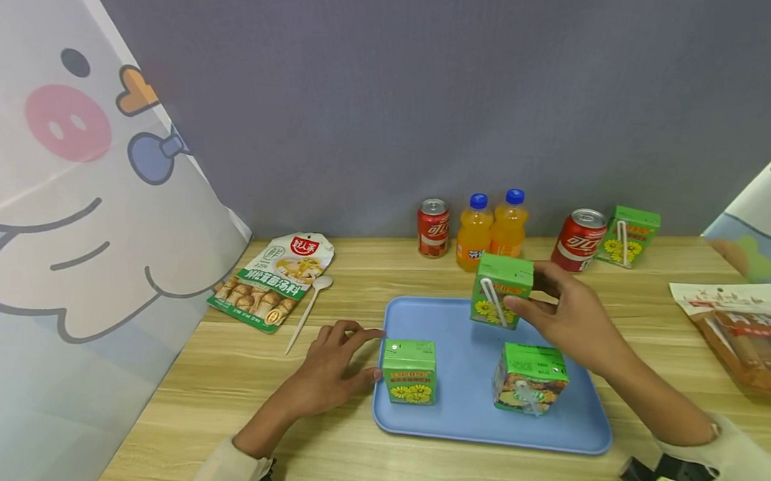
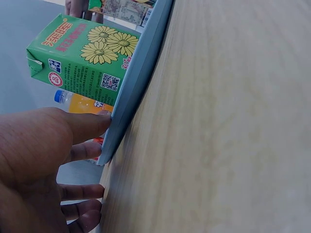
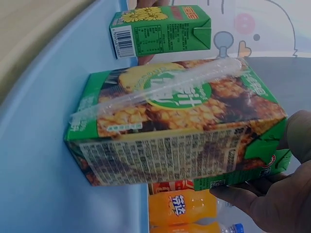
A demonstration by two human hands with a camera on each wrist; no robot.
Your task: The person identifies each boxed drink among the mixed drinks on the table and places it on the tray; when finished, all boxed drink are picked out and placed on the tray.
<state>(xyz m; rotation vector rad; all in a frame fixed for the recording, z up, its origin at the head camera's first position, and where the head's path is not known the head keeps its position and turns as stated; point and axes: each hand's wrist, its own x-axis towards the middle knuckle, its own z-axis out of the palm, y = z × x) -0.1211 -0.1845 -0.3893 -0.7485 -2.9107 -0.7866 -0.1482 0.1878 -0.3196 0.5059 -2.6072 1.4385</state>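
Observation:
My right hand [image 1: 579, 317] grips a green juice carton [image 1: 502, 292] with yellow flowers and a white straw, over the back part of the blue tray [image 1: 461, 423]. In the right wrist view this carton is mostly hidden behind a pineapple juice carton [image 3: 170, 107], which stands at the tray's right side. Another green flower carton [image 1: 410, 374] stands at the tray's left end. Beside it, my left hand [image 1: 331, 371] has its fingers spread and relaxed. In the left wrist view its thumb [image 2: 92, 125] touches the tray's edge, and it holds nothing.
Along the back stand two cola cans [image 1: 432, 232] [image 1: 579, 242], two orange soda bottles [image 1: 475, 234] and a further green carton [image 1: 627, 238]. A seasoning pouch [image 1: 274, 282] and a white spoon [image 1: 308, 312] lie left. A brown food packet [image 1: 743, 331] lies right.

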